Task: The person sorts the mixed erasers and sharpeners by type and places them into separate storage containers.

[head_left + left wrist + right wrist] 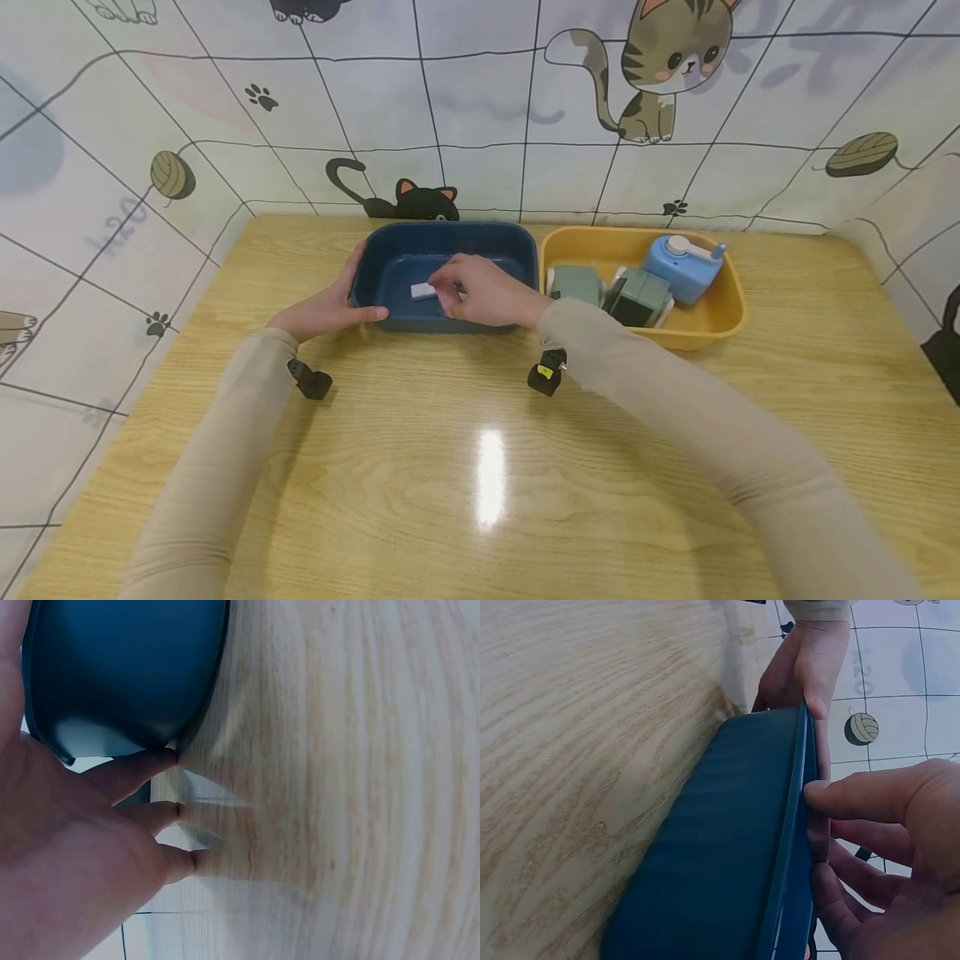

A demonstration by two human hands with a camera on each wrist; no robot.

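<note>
A deep blue plastic bin stands on the table. My left hand holds its left end, thumb over the front rim and the other fingers spread along the outer end wall. In the left wrist view several fingertips reach down beside the bin near the tabletop. My right hand is over the bin with bent fingers dipping inside. A small white block lies at those fingertips. In the right wrist view the thumb overlaps the rim, which hides the fingertips; I cannot tell whether they pinch anything.
Right of the blue bin stands a yellow bin, close against it. Inside it are two grey-green boxy items and a light blue one with a white crank. A cat-patterned wall rises directly behind both bins.
</note>
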